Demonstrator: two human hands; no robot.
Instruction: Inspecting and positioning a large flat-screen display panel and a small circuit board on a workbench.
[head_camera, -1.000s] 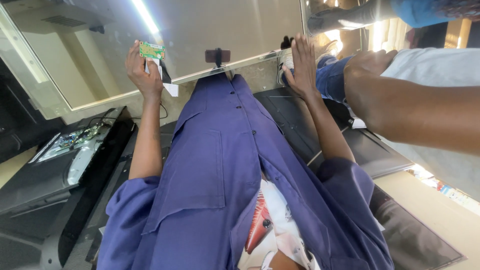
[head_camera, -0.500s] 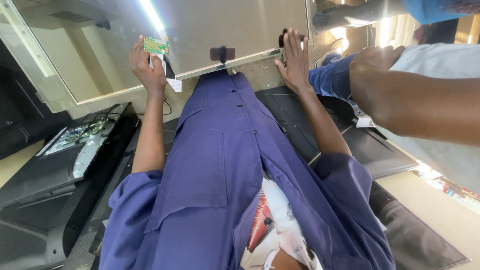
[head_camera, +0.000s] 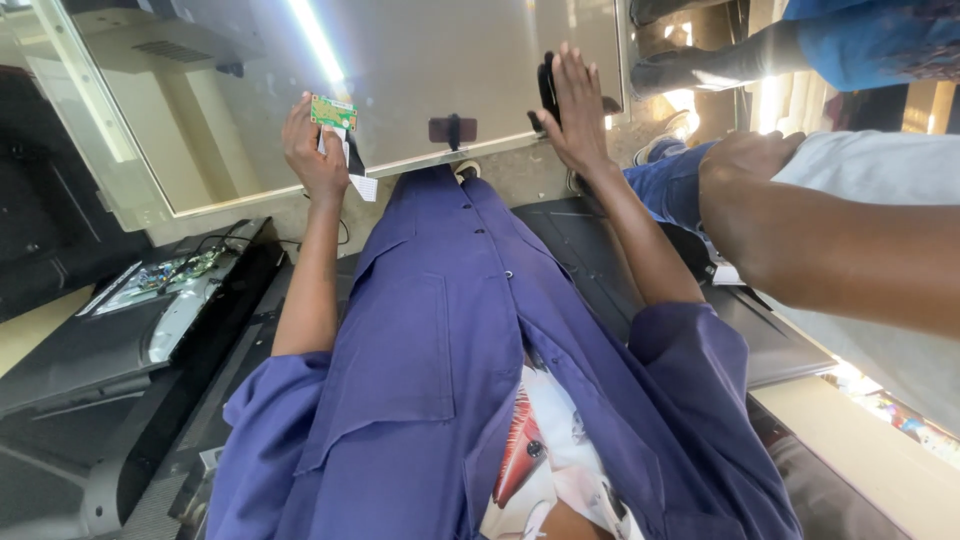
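Glossy pale panel (head_camera: 400, 70) leans ahead, smooth, reflecting strip light. Left hand (head_camera: 315, 160) pinches small green rectangular circuit board (head_camera: 333, 112) against panel. Right hand (head_camera: 578, 110) lies flat, fingers spread, on panel's lower right corner, empty.

1. A dusty concrete floor (head_camera: 510, 180) lies below a large reflective panel (head_camera: 420, 70).
2. Left of the panel, an opened black television back (head_camera: 120, 330) rests.
3. Right of the panel, bright sunlight (head_camera: 690, 100) falls.

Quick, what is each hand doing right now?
Left hand: closed, holding a small green circuit board.
Right hand: open, flat against the large pale panel.
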